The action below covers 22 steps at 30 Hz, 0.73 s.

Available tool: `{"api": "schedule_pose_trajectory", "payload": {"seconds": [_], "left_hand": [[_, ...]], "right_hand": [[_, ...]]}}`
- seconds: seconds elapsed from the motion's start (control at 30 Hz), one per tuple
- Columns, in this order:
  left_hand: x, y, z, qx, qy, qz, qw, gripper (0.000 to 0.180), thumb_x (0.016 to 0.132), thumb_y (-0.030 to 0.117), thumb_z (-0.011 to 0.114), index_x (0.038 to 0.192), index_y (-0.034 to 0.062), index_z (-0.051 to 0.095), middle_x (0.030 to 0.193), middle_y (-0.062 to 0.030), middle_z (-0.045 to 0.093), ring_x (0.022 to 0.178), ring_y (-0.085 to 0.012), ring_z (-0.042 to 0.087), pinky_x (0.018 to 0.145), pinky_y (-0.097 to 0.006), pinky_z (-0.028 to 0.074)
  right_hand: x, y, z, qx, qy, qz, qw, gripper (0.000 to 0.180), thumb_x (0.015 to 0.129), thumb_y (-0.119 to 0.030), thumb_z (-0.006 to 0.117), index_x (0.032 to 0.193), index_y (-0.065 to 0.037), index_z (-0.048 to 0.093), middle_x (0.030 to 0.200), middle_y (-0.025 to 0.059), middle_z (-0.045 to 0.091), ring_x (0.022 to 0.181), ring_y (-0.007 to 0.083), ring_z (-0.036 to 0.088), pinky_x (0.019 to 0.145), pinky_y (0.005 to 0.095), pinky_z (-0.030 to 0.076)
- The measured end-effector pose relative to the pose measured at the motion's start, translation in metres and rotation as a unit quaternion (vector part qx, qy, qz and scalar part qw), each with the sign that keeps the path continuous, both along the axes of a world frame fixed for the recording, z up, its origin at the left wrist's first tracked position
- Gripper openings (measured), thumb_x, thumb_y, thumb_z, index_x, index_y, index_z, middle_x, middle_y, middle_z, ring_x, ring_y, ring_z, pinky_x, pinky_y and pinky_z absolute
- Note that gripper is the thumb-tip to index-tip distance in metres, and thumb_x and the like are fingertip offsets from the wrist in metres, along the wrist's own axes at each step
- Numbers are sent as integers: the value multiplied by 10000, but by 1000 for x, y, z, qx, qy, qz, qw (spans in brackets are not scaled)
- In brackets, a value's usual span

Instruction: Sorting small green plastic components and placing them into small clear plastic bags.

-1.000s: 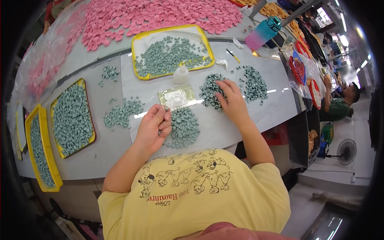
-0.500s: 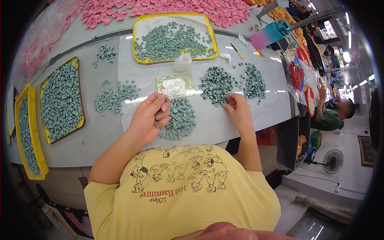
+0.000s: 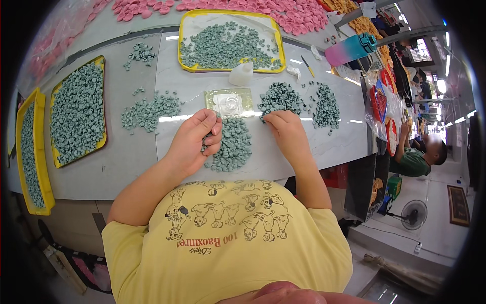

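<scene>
My left hand [image 3: 198, 137] is closed, thumb against curled fingers. A small green piece shows at its fingertips, and a bit of green shows between the lower fingers. My right hand [image 3: 287, 130] pinches a small dark green piece [image 3: 264, 118] below the dark green pile [image 3: 281, 97]. Beside the left hand, a heap of lighter green pieces [image 3: 232, 148] lies on the table. Just beyond it is a flat, shiny, clear pad [image 3: 242, 105] with a small round clear dish [image 3: 230, 104] on it. A white squeeze bottle [image 3: 241, 74] stands behind the pad.
A yellow-rimmed tray [image 3: 282, 45] of green pieces lies at the back, with two yellow trays [image 3: 105, 101] at the left. More green piles [image 3: 152, 110] lie between. A knife [image 3: 307, 66], a crumpled tissue [image 3: 294, 72] and a teal-pink bottle [image 3: 349, 49] are at right. Pink pieces [image 3: 223, 5] lie beyond.
My right hand has moved left from the dark pile's lower edge toward my left hand, with a small dark piece in its fingertips. My left hand stays closed. The view has shifted slightly.
</scene>
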<state>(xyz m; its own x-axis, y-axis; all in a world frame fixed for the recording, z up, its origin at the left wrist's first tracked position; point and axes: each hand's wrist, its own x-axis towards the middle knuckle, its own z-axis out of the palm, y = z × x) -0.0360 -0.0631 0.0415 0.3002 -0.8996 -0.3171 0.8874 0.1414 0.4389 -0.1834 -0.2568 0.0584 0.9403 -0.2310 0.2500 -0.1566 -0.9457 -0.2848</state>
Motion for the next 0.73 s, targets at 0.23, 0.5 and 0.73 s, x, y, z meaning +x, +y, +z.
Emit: {"api": "schedule_pose_trajectory", "payload": {"seconds": [0.23,0.5,0.73], "left_hand": [[10,11,-5,-10,37,14,999,160,962,210,403,872,78,399,759,-14,418,561,-74,332,442,-201,262],[28,18,-16,-131,314,170,925,99,936,128,416,903,37,430,817,-59,421,664,-134,384,523,-225,356],[23,24,-24,-124,291,103,943,116,926,143,448,909,29,435,887,-88,435,712,-156,414,570,-246,393]], "right_hand": [[16,17,-20,5,46,-2,999,168,720,6,624,883,-21,594,889,100,593,830,272,571,731,354,470],[25,39,-15,179,33,-69,981,178,761,5,601,936,-27,588,871,82,553,771,209,575,666,294,475],[27,36,-25,134,25,-75,988,139,809,-49,603,944,-22,594,953,103,585,777,221,593,661,297,480]]}}
